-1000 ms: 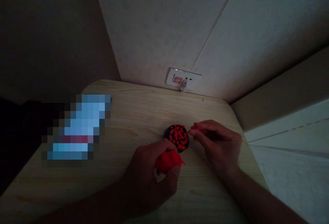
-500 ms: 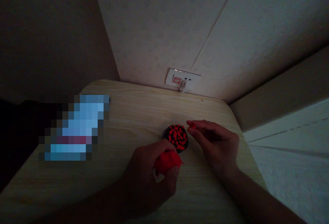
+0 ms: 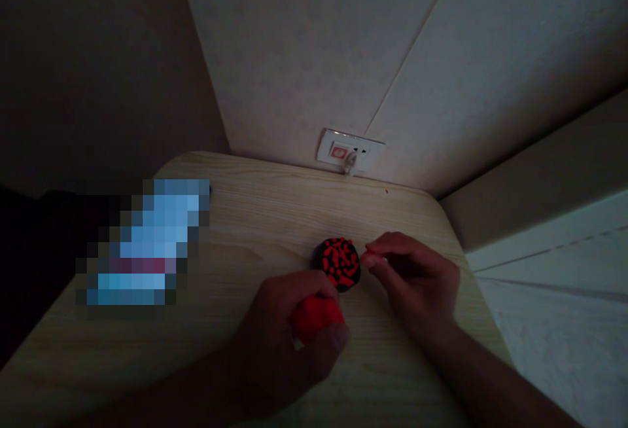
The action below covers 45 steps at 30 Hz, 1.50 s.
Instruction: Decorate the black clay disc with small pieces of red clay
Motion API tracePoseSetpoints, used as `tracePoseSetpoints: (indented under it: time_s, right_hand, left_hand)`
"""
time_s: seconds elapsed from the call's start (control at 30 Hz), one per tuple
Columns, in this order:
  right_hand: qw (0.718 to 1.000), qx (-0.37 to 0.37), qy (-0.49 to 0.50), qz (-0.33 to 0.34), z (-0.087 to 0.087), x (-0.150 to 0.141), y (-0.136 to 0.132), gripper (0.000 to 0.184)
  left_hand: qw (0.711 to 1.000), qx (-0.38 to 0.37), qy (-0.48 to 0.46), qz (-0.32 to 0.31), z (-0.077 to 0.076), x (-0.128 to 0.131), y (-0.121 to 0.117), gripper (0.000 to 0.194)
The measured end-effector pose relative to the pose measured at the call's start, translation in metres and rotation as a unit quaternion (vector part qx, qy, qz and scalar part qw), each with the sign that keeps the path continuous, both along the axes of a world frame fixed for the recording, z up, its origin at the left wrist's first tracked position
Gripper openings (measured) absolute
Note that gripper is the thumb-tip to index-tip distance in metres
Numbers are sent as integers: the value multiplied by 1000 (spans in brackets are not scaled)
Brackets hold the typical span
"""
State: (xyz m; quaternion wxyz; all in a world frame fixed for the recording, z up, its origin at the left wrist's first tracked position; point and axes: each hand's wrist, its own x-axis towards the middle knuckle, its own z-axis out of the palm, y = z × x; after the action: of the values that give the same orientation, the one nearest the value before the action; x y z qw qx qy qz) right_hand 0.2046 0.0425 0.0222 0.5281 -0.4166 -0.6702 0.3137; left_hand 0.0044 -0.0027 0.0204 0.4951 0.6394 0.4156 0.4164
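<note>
My left hand [image 3: 294, 330] is wrapped round a lump of red modelling clay [image 3: 316, 318], which bulges between thumb and forefinger. Just beyond it, a black round piece [image 3: 337, 264] sits on the table, its top dotted with many small red bits. To the right of this piece, my right hand [image 3: 415, 277] pinches a small bit of red clay [image 3: 371, 253] between thumb and fingertips. That bit is close to the black piece's right edge, with a narrow gap between them.
The pale wood-grain table [image 3: 255, 218] has rounded far corners. A blurred-out bright rectangle [image 3: 157, 231] lies at the left. A wall socket [image 3: 349, 151] with a clear plug sits low behind the table. A tiny dark speck [image 3: 386, 191] lies near the back edge.
The pointed bit sticking out from the left hand's lump no longer shows. My left thumb has shifted slightly right. My right fingertips have moved a little right, away from the black piece.
</note>
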Motion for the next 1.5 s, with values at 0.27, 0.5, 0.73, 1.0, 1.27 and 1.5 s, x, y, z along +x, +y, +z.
tracePoseSetpoints:
  time_s: [0.27, 0.5, 0.73, 1.0, 1.27, 1.5]
  right_hand:
    - [998, -29, 26, 56, 0, -5, -4, 23]
    - [997, -44, 8, 70, 2, -3, -8, 20]
    - [997, -21, -15, 78, 2, -2, -8, 13]
    - [980, 60, -76, 173, 6, 1, -11, 23]
    - [973, 121, -110, 165, 11, 2, -12, 40]
    - [967, 147, -112, 174, 14, -3, -15, 43]
  left_hand:
    - [991, -114, -68, -23, -6, 1, 1, 17]
    - [992, -108, -61, -9, -5, 3, 3, 11]
    - [984, -145, -100, 4, -7, 4, 2, 9]
    - [953, -220, -207, 14, -5, 6, 7, 9]
    - [954, -221, -204, -1, -3, 2, 10, 16]
    - [955, -219, -200, 9, 1, 3, 13, 14]
